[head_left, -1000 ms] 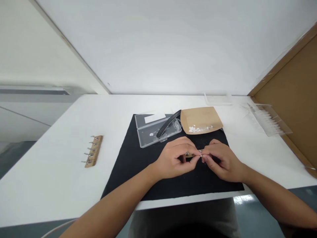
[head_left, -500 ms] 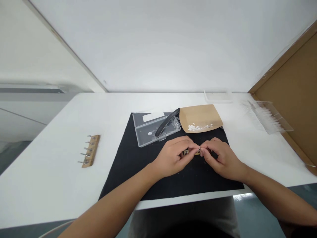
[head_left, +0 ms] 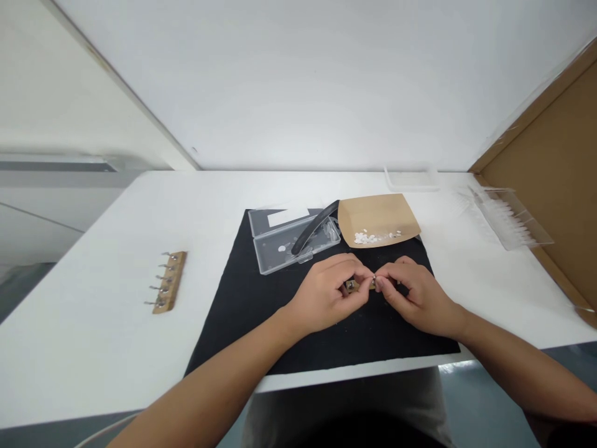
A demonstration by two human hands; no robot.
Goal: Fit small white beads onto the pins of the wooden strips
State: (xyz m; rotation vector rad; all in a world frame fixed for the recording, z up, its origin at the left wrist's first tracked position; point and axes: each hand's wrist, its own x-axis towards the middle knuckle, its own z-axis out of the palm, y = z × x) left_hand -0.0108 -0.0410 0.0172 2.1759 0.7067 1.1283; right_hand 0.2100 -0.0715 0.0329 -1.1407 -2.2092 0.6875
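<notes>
My left hand [head_left: 326,291] is closed in a pinch over the black mat, thumb and forefinger together. Opposite it, my right hand [head_left: 415,295] pinches too, and the fingertips of both almost meet. Between them shows a tiny shiny metal part [head_left: 374,282]; what else the fingers hold is hidden. Beneath the fingers lies a wooden strip [head_left: 356,286] with metal fittings, mostly covered by my hands. Just beyond is a brown paper tray [head_left: 380,214] with small white flakes [head_left: 367,238] along its near side.
An open clear plastic case [head_left: 275,252] with transparent pieces lies left of the tray, a black curved bar [head_left: 313,229] across it. Another wooden strip with metal clips [head_left: 170,283] stands far left. Clear plastic trays [head_left: 506,218] sit right, beside a cardboard panel [head_left: 550,155].
Both hands keep their pinch at nearly the same spot. The whole view has shifted very slightly; nothing else visibly moved.
</notes>
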